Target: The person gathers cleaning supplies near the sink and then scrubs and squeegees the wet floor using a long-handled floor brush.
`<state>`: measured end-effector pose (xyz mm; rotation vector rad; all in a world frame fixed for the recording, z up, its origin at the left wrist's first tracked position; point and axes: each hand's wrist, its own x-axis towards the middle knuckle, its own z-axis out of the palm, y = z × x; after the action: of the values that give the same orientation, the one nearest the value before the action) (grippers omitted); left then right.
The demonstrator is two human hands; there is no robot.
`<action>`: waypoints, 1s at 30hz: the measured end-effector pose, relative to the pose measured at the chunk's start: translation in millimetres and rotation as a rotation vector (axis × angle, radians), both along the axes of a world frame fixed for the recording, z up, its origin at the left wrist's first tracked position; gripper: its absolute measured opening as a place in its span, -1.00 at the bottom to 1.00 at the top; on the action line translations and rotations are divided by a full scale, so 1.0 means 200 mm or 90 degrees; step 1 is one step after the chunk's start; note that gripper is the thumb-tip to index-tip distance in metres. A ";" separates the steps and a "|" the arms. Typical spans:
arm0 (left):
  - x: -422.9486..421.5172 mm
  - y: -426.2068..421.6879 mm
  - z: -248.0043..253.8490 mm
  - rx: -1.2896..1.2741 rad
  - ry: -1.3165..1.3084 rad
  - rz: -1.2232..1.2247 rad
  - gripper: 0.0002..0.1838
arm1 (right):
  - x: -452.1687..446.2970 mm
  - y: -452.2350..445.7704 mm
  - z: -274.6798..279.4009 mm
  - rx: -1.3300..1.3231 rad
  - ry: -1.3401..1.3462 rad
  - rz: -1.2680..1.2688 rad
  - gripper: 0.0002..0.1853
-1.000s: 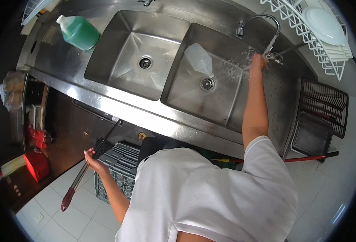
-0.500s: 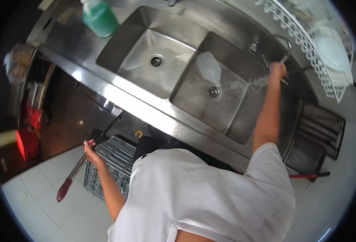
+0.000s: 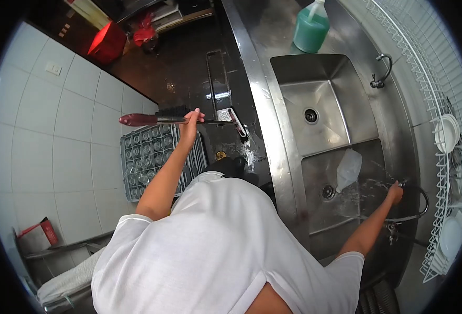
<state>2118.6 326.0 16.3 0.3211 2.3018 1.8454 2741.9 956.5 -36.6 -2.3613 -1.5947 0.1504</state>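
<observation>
My left hand (image 3: 191, 123) is closed round the shaft of a long-handled squeegee (image 3: 160, 120). Its dark red grip points left, and its narrow white-edged head (image 3: 237, 122) is down at the wet dark floor beside the sink counter. Over the right-hand basin (image 3: 364, 149), my right hand (image 3: 395, 193) grips the end of a thin hose (image 3: 426, 205) that loops behind it. Water sprays leftward from it into the basin. A translucent plastic jug (image 3: 349, 168) lies on its side there, close to the drain (image 3: 328, 192).
A jug of green liquid (image 3: 311, 29) stands on the counter beyond the left basin (image 3: 314, 94). A grey rack of glasses (image 3: 147, 157) is on the floor by the tiled wall (image 3: 76, 162). White wire dish racks (image 3: 430, 89) line the right side.
The view has turned clockwise and swung left. My left hand still holds the squeegee, its head now visible on the floor. My right hand keeps hold of the hose, with water still spraying.
</observation>
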 end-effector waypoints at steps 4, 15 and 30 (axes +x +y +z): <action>-0.02 0.00 0.01 -0.019 0.015 -0.020 -0.56 | 0.30 0.32 -0.40 0.068 0.812 -0.070 -0.46; -0.49 0.11 -0.15 0.083 -0.030 -0.102 -0.58 | 0.22 0.25 -0.38 0.166 1.368 -0.164 -0.58; -1.67 0.85 0.17 0.156 -0.078 0.179 -0.49 | -1.97 -0.79 0.31 0.206 0.272 0.248 -0.88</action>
<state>1785.3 495.9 49.7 -0.0888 2.1303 2.2178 2347.8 797.7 25.8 -1.6271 -1.6858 0.4116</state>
